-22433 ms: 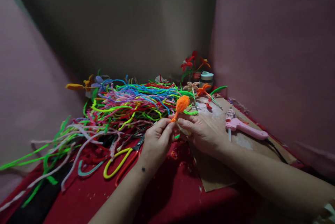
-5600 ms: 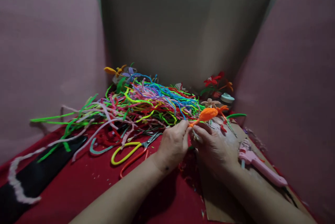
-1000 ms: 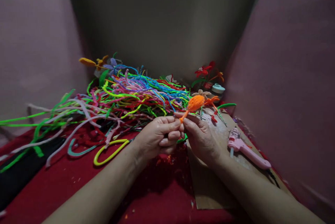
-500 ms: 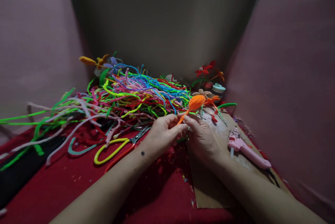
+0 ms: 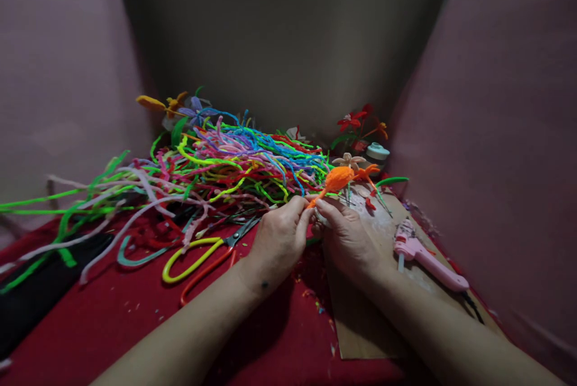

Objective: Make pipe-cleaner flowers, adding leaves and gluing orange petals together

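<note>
My left hand (image 5: 278, 242) and my right hand (image 5: 349, 240) meet above the red cloth (image 5: 135, 326), both pinching the thin lower end of an orange pipe-cleaner bud (image 5: 337, 179). The fuzzy orange head points up and to the right, away from my fingers. Both hands are closed, thumbs and forefingers pressed together on the stem. What lies between my palms is hidden.
A big heap of coloured pipe cleaners (image 5: 216, 169) fills the back left. Yellow-handled scissors (image 5: 202, 251) lie left of my hands. A pink glue gun (image 5: 424, 257) rests on a cardboard sheet (image 5: 360, 320). Finished flowers (image 5: 360, 121) and a small jar (image 5: 376, 153) stand at the back.
My left hand has turned over, from fingers curled up toward me to knuckles up, uncovering the scissor blades. The orange bud has stayed nearly in place between both hands.
</note>
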`<state>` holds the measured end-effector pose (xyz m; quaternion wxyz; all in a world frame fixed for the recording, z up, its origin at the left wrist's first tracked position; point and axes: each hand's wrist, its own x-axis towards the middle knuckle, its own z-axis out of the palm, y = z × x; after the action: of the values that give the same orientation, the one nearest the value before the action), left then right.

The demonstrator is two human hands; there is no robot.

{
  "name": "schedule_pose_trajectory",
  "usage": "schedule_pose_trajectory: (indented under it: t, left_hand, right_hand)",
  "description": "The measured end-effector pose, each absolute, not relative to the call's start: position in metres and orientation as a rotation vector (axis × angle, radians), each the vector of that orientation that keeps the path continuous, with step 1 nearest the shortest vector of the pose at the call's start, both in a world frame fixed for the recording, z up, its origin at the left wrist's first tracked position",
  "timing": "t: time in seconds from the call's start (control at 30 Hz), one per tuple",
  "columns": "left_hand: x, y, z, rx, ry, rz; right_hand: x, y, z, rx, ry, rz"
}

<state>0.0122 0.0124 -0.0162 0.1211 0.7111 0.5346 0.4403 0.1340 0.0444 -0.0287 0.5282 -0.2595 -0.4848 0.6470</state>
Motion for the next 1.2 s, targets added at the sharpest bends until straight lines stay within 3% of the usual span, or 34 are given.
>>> schedule_pose_trajectory:
  t: [0.47, 0.83, 1.07, 1.2]
  left_hand:
    - [0.008, 0.018, -0.005, 1.690, 1.293, 1.341]
    - [0.005, 0.014, 0.005, 1.022, 0.864, 1.120]
    - [-0.007, 0.017, 0.004, 0.955, 0.615, 0.945]
    - [-0.003, 0.018, 0.005, 1.157, 0.842, 0.972]
  right_hand:
    - [0.138, 0.042, -0.015, -0.570, -1.373, 1.520]
    - [0.139, 0.046, -0.022, -0.611, -1.354, 1.533]
    - [0.139, 0.046, -0.023, -0.584, -1.350, 1.489]
    - [0.138, 0.047, -0.025, -0.608, -1.345, 1.445]
